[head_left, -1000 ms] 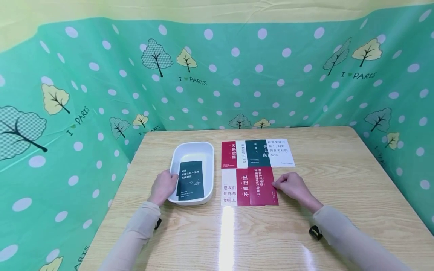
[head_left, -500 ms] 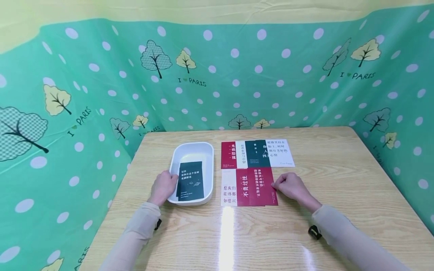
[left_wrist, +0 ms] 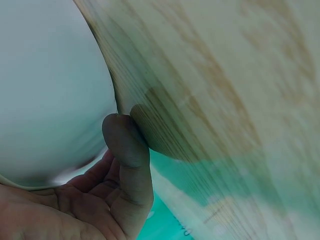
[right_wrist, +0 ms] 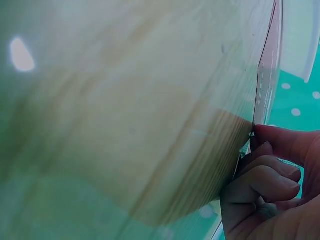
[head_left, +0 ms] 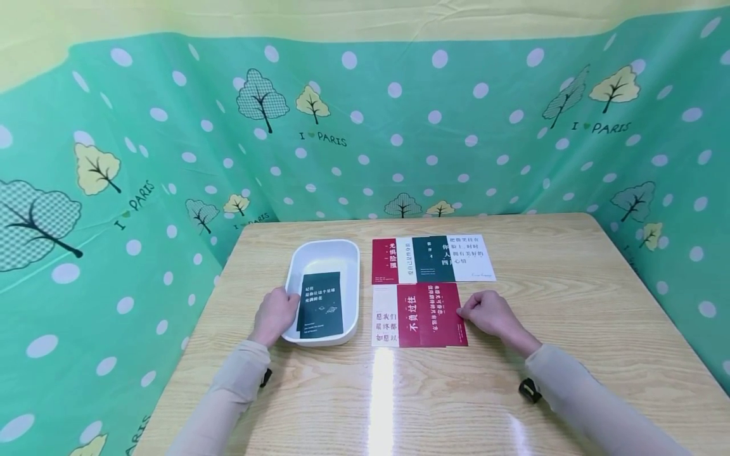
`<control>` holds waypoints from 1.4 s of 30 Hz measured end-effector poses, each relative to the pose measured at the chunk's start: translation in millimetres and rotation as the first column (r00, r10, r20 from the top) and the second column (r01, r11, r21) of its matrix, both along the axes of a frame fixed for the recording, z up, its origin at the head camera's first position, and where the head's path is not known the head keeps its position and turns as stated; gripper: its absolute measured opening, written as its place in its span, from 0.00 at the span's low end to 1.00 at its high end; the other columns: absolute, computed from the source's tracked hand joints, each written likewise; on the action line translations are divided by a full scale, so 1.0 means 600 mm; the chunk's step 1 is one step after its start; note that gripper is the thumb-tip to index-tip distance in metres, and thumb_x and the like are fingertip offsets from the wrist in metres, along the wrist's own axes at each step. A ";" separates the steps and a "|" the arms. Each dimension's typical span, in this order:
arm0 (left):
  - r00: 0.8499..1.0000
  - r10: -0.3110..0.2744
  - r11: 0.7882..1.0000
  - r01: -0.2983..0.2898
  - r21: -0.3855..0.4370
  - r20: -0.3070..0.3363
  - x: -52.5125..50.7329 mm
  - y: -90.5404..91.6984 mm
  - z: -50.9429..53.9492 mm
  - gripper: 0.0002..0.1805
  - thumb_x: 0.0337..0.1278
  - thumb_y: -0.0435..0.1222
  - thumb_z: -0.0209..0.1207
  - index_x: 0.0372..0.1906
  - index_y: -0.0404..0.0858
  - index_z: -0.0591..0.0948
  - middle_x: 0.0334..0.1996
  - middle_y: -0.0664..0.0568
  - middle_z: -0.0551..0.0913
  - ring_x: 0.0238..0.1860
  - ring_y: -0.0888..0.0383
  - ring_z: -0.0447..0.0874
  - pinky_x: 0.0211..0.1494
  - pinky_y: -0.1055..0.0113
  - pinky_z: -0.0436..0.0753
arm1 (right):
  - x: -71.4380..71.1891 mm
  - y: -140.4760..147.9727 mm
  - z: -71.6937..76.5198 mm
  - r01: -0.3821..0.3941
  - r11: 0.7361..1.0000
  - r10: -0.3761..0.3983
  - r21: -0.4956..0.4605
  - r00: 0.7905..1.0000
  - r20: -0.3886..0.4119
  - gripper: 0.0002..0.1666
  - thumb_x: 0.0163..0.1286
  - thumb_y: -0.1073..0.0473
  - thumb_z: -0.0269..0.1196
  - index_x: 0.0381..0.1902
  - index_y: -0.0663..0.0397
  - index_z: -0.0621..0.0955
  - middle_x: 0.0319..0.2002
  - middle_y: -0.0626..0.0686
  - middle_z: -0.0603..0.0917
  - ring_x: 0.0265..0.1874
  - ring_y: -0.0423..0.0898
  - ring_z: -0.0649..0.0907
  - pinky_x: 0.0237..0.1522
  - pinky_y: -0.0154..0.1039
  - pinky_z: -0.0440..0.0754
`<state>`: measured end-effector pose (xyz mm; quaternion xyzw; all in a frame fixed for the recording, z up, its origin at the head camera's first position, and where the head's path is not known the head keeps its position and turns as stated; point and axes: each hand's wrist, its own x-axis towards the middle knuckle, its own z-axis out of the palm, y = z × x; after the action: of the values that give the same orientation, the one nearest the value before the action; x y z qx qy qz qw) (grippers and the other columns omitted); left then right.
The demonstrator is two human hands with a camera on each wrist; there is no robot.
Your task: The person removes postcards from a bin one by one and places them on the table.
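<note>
My left hand (head_left: 276, 315) grips the left side wall of a white plastic basin (head_left: 354, 310), its thumb (left_wrist: 127, 142) against the wall in the left wrist view. Inside the basin lies a dark green printed card (head_left: 321, 307), with another dark edge just showing under it. With thumb and fingertips, my right hand (head_left: 492, 312) pinches the right edge of a red card (head_left: 447, 316), which lies in the lower row of cards. To its left, overlapping, are another red card (head_left: 408, 323) and a white card (head_left: 384, 313). In the right wrist view that card's edge is seen nearly edge-on.
An upper row of overlapping cards holds a red card (head_left: 384, 266), a narrow white card (head_left: 406, 269), dark green cards (head_left: 431, 272) and a white card (head_left: 476, 266). All lie on a wooden table (head_left: 570, 304), with a green dotted cloth (head_left: 376, 152) hanging behind and beside it.
</note>
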<state>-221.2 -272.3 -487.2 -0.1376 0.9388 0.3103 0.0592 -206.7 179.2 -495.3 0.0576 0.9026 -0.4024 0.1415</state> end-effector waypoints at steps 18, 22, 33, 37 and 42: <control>1.000 0.010 1.000 -0.010 0.016 0.018 0.001 0.003 -0.009 0.20 0.77 0.39 0.47 0.52 0.23 0.78 0.39 0.35 0.84 0.33 0.48 0.84 0.36 0.56 0.88 | 0.003 0.010 -0.011 -0.048 0.997 0.049 -0.062 0.999 0.017 0.10 0.74 0.58 0.68 0.36 0.60 0.83 0.32 0.54 0.81 0.29 0.47 0.76 0.31 0.38 0.73; 1.000 0.000 1.000 0.000 0.010 0.010 -0.001 0.002 -0.011 0.20 0.77 0.39 0.47 0.50 0.24 0.78 0.36 0.36 0.83 0.32 0.48 0.83 0.34 0.57 0.88 | 0.001 0.017 -0.017 -0.050 0.992 0.056 -0.118 0.997 0.051 0.09 0.76 0.58 0.66 0.38 0.59 0.82 0.24 0.52 0.77 0.19 0.44 0.73 0.21 0.34 0.69; 1.000 0.000 1.000 0.000 -0.003 0.011 0.000 -0.003 -0.011 0.20 0.77 0.38 0.46 0.50 0.23 0.78 0.35 0.37 0.82 0.31 0.48 0.83 0.32 0.58 0.86 | 0.005 0.024 -0.021 -0.076 0.976 0.085 -0.205 0.996 0.034 0.12 0.80 0.56 0.62 0.41 0.61 0.80 0.18 0.51 0.75 0.16 0.43 0.73 0.18 0.33 0.67; 1.000 0.005 1.000 -0.005 0.000 0.015 0.001 -0.001 -0.009 0.20 0.77 0.39 0.47 0.50 0.24 0.78 0.35 0.37 0.82 0.31 0.48 0.83 0.32 0.58 0.86 | 0.005 0.025 -0.018 -0.073 0.963 0.089 -0.260 0.995 0.051 0.15 0.83 0.55 0.58 0.42 0.63 0.79 0.20 0.52 0.76 0.17 0.43 0.74 0.18 0.33 0.70; 1.000 -0.003 1.000 0.003 0.007 0.003 0.001 0.000 -0.009 0.20 0.78 0.39 0.46 0.51 0.23 0.78 0.37 0.35 0.83 0.32 0.48 0.83 0.33 0.57 0.88 | -0.002 0.024 -0.005 -0.093 0.950 0.119 -0.299 0.990 0.072 0.17 0.84 0.54 0.56 0.42 0.65 0.78 0.24 0.53 0.76 0.18 0.43 0.73 0.20 0.32 0.72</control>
<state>-220.7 -272.6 -492.7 -0.1364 0.9378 0.3133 0.0616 -207.9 193.8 -498.4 0.0052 0.8270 -0.5214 0.2102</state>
